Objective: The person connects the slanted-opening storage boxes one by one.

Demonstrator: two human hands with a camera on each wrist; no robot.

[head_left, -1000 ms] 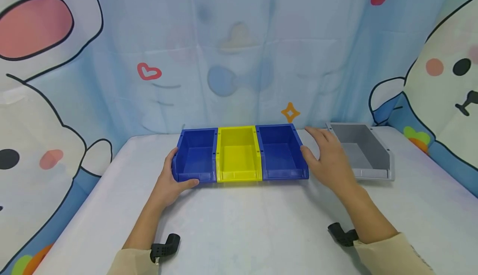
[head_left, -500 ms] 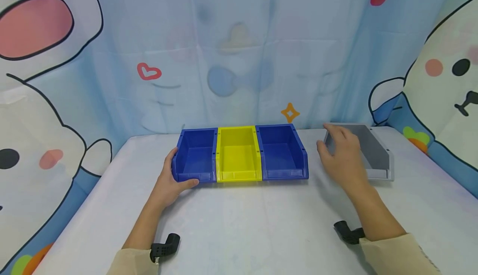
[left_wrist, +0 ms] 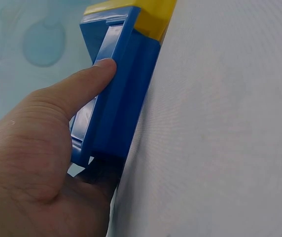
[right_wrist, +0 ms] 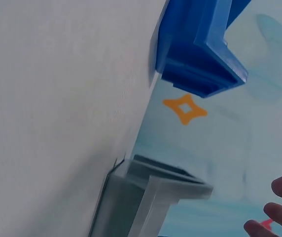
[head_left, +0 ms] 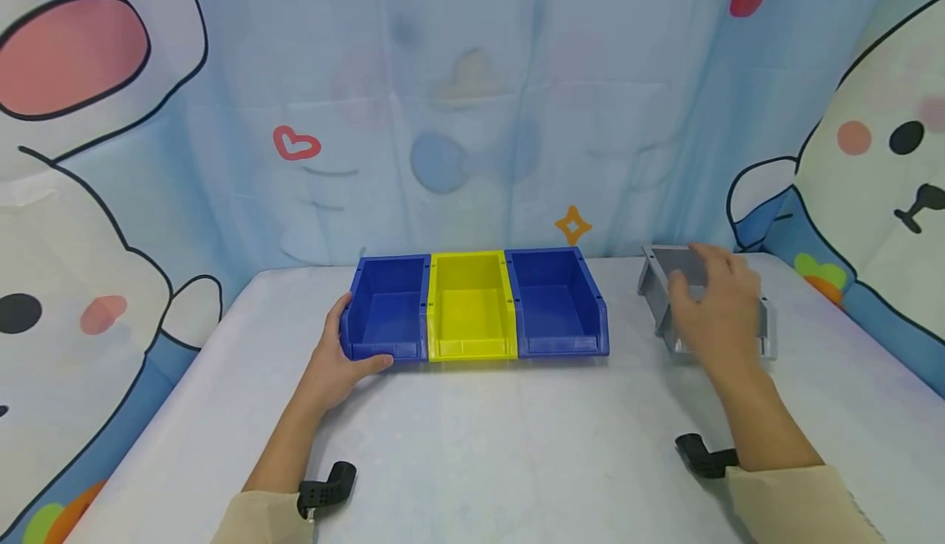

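Three open-front plastic storage bins stand side by side in the head view: a left blue bin (head_left: 390,314), a yellow bin (head_left: 472,306) and a right blue bin (head_left: 559,310). My left hand (head_left: 335,372) grips the left blue bin's near left corner. Its thumb (left_wrist: 99,76) lies on the front lip, while the fingers run along the outer side, partly hidden. Apart to the right stands a grey bin (head_left: 657,302). My right hand (head_left: 719,310) is over it, fingers spread and holding nothing, covering much of the bin in the head view.
The bins stand near the back edge of a table under a white cloth (head_left: 487,454). A light blue printed curtain (head_left: 472,117) hangs right behind them. A gap of bare cloth separates the right blue bin from the grey one.
My right hand has left the right blue bin's side and moved right, over the grey bin. The left hand and the row of bins have stayed in place.
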